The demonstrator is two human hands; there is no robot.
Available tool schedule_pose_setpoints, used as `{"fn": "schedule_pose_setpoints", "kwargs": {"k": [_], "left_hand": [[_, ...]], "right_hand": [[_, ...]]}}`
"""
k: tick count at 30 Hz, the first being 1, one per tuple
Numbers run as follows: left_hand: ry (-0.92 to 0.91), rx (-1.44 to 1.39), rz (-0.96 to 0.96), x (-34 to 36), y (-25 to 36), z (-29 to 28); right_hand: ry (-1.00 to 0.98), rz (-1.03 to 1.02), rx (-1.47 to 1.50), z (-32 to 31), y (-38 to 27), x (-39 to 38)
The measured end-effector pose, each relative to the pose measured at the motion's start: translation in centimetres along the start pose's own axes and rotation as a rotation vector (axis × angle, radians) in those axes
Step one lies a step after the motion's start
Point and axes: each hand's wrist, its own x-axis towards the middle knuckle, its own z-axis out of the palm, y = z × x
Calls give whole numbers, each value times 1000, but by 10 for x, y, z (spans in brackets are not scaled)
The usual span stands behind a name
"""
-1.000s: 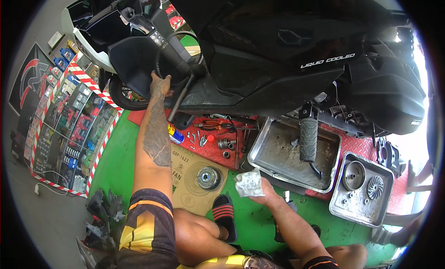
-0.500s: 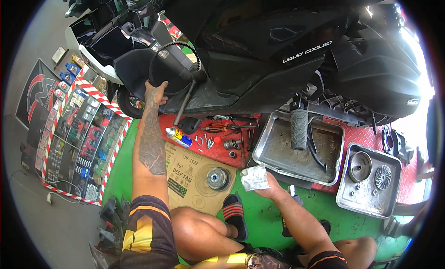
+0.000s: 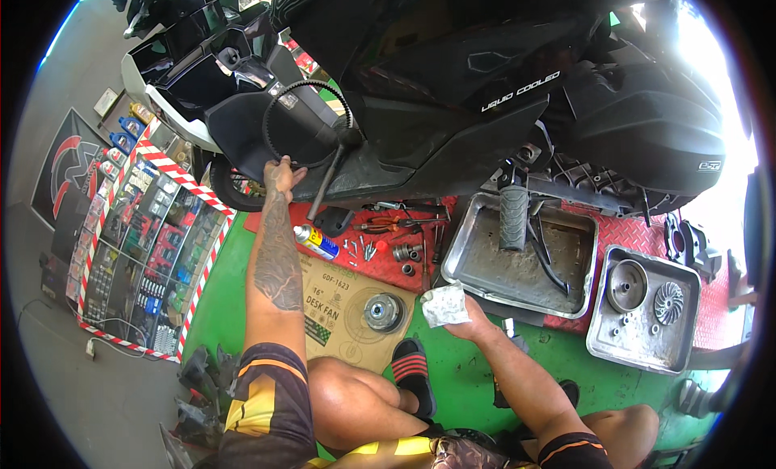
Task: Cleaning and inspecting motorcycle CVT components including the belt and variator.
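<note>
A toothed rubber drive belt (image 3: 269, 117) forms a loop on the scooter's black footboard, by a metal-handled tool (image 3: 326, 180) with a dark head. My left hand (image 3: 283, 178) is at the belt's lower edge, thumb and fingers apart. Whether a fingertip still touches the belt I cannot tell. My right hand (image 3: 467, 319) grips a crumpled white rag (image 3: 444, 305) above the green floor; the rag hides part of the fingers. Below and between my hands, a round metal clutch part (image 3: 383, 312) lies on a flattened cardboard box (image 3: 339, 285).
On the red mat lie a spray can (image 3: 317, 242), pliers (image 3: 378, 224), sockets (image 3: 406, 253) and bolts. A large metal tray (image 3: 457, 263) stands under the footpeg (image 3: 513, 217). A smaller tray (image 3: 602, 336) holds a pulley bell (image 3: 627, 286) and a finned disc (image 3: 668, 304). A glass cabinet (image 3: 145, 251) stands left.
My left hand has slid down and slightly right along the belt's lower edge. The belt stays put on the footboard. My right hand still holds the rag, and the view has shifted slightly.
</note>
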Motion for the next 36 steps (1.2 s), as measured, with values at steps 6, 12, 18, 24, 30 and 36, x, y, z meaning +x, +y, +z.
{"fn": "schedule_pose_setpoints", "kwargs": {"k": [6,12,18,24,30,36], "left_hand": [[-93,90,-87,3,-18,31],[-70,191,-55,-5,-1,17],[-68,247,-59,-22,11,6],[-59,280,-60,-26,24,2],[-181,330,-2,-92,68,-1],[-893,509,-81,-247,97,13]], "right_hand": [[-9,53,105,4,7,-4],[-9,42,58,9,10,-3],[11,39,93,6,6,-4],[93,-5,-11,-13,-13,4],[795,-192,15,-60,-35,8],[1393,-140,571,-160,-35,23]]}}
